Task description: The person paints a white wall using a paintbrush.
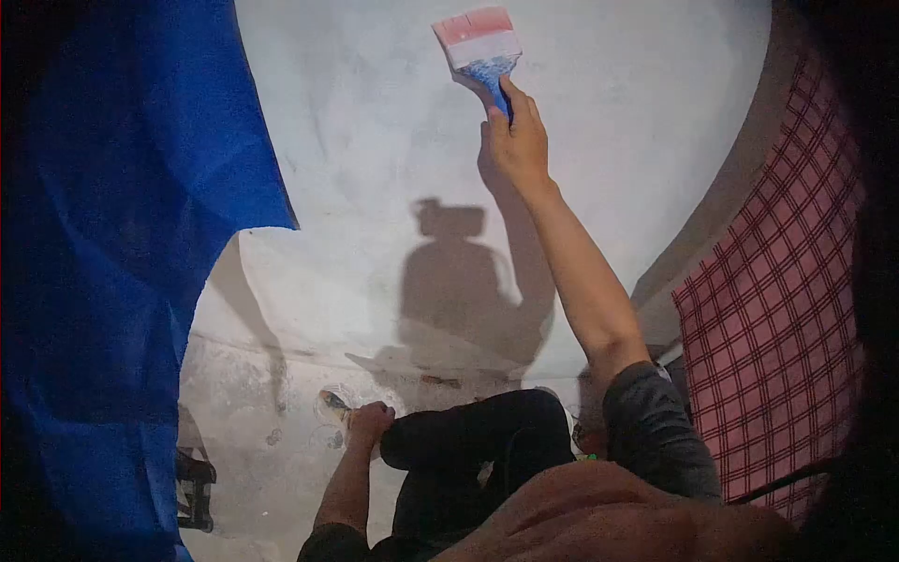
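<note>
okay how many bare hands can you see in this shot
2. The right hand is raised in front of the pale surface, gripping a blue-handled brush. The left hand is low, beside the dark-clothed knee. No others show.

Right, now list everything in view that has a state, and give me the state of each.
Wide paintbrush with blue handle: gripped in the right hand, bristles up; wall contact unclear.
Left hand: low beside the bent black-clad knee; whether it holds anything is unclear.
Large pale wall: faintly mottled, shadow across it.
Blue sheet: hanging, creased.
Red checked cloth: hanging.
Grey floor: marked with pale patches.
</note>
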A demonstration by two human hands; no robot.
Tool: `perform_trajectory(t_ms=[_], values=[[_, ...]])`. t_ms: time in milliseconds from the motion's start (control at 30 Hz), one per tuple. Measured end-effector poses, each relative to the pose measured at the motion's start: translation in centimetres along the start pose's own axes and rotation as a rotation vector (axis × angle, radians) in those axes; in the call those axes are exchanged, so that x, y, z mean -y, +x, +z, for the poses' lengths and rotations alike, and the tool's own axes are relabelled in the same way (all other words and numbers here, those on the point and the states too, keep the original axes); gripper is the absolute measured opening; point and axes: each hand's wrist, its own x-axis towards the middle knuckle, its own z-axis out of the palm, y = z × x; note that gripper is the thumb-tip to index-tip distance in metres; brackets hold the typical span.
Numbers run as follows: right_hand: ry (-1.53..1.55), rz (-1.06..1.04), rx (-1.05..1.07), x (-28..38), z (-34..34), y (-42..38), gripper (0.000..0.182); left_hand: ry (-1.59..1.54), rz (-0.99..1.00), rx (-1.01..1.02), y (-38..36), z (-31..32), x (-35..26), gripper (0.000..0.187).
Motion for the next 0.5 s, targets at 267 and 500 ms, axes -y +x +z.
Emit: perform_trajectory(t_ms=[267, 500], values=[[-0.084, -0.035, -0.027, -0.1, 0.7, -0.3, 0.045, -0.021, -0.035, 0.109, 0.0, -1.5, -0.7, 0.045], [-0.115, -0.007, -0.011, 0.1, 1.6, -0.8, 0.046, -0.004, -0.007, 0.066, -0.1, -1.5, -0.2, 0.043]])
